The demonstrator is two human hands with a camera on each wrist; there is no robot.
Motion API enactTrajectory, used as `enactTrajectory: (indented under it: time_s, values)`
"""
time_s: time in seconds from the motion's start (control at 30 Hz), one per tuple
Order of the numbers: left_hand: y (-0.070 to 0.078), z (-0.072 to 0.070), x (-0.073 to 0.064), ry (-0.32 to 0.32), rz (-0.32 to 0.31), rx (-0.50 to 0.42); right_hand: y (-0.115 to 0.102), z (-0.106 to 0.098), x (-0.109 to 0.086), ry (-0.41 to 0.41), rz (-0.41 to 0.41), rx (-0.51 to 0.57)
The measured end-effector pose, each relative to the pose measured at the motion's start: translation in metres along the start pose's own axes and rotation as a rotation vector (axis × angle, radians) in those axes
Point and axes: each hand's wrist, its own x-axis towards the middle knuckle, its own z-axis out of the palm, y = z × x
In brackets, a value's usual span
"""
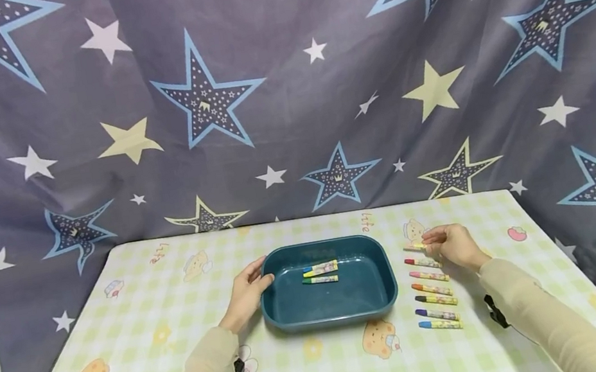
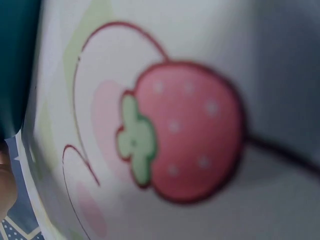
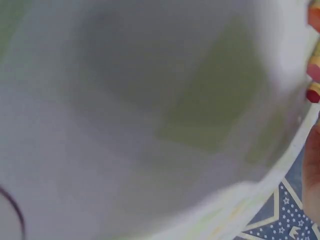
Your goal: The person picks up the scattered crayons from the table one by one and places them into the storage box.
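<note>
My left hand (image 1: 246,293) grips the left rim of a dark teal plastic tray (image 1: 334,321), thumb over the edge and fingers along the outside. Inside the tray lie a green crayon (image 1: 320,280), a yellow crayon (image 1: 320,271) and a blue-tipped crayon (image 1: 311,268). To the right of the tray, my right hand (image 1: 455,244) pinches a pale peach crayon (image 1: 413,247) at the top of a column of crayons. Below it lie a red crayon (image 1: 423,263), a pink crayon (image 1: 429,276) and an orange crayon (image 1: 431,289). The wrist views show only a little of each hand.
Further down the column are a black crayon (image 1: 436,300), a dark blue crayon (image 1: 437,314) and a light blue crayon (image 1: 440,325). A checked, cartoon-printed cloth (image 1: 139,328) covers the table. Behind it hangs a grey star-patterned curtain (image 1: 287,116).
</note>
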Motion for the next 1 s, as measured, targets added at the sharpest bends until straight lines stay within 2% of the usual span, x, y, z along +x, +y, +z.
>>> enactTrajectory:
  time_s: [0.27, 0.6, 0.8, 0.87, 1.0]
  values:
    - [-0.004, 0.003, 0.001, 0.001, -0.007, 0.002, -0.014, -0.014, 0.0, 0.077, -0.023, -0.033]
    - [-0.001, -0.003, 0.0, -0.002, -0.024, -0.019, -0.054, -0.018, 0.006, 0.098, -0.003, 0.136]
    - [0.014, -0.003, -0.011, -0.032, -0.035, -0.015, -0.08, -0.004, 0.01, 0.066, -0.013, 0.177]
    - [0.013, -0.002, -0.01, -0.021, -0.024, -0.007, -0.089, 0.003, 0.012, 0.058, -0.022, 0.175]
    - [0.001, 0.0, -0.003, 0.009, -0.017, -0.006, -0.107, 0.024, 0.014, 0.035, -0.051, 0.182]
